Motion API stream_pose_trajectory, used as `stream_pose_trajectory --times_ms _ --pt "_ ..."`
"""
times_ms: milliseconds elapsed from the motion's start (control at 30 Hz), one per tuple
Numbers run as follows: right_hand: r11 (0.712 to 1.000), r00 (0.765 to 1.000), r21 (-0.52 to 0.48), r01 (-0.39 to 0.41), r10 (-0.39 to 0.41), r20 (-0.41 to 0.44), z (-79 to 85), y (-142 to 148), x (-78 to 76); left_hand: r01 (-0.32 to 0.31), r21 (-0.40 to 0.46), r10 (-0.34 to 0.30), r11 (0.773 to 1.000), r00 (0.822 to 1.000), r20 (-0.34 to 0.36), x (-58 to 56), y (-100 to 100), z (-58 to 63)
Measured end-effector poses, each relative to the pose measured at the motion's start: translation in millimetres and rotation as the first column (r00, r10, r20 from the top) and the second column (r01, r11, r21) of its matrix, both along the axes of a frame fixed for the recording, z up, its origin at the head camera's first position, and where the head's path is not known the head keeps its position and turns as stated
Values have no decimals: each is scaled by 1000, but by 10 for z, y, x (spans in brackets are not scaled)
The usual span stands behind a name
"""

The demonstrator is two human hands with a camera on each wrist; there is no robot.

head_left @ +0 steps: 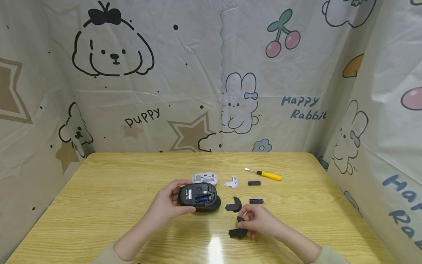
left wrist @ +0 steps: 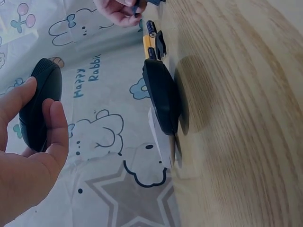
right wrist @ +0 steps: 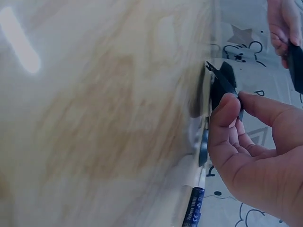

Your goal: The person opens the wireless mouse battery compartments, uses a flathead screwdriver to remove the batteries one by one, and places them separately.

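My left hand grips a black computer mouse above the table, its underside tipped up to show a purple battery in the uncovered slot. In the left wrist view, thumb and fingers clasp the sides of this mouse. A second black mouse lies on the table just behind and below it, partly hidden. My right hand pinches a black battery cover between thumb and fingers, low over the table. Another black battery cover lies just beyond that hand.
A white mouse lies underside up farther back, with a white battery cover to its right. Two loose purple batteries, one far and one near, lie right of the covers. A yellow-handled screwdriver rests behind them.
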State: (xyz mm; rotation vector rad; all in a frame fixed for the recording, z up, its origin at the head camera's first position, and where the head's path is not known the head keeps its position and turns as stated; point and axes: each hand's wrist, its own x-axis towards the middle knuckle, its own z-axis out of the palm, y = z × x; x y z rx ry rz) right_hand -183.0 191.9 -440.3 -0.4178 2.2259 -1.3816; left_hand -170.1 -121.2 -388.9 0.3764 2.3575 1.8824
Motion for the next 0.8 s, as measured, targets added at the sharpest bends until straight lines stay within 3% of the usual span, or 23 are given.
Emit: stream_pose_trajectory --times_ms 533,800 --pt "990 995 139 -21 34 -92 -37 -18 -72 2 7 -2 1000 1000 24 -30 38 22" --pt "978 988 209 -26 57 -146 -26 -48 -81 25 50 -27 998 999 32 -24 77 71"
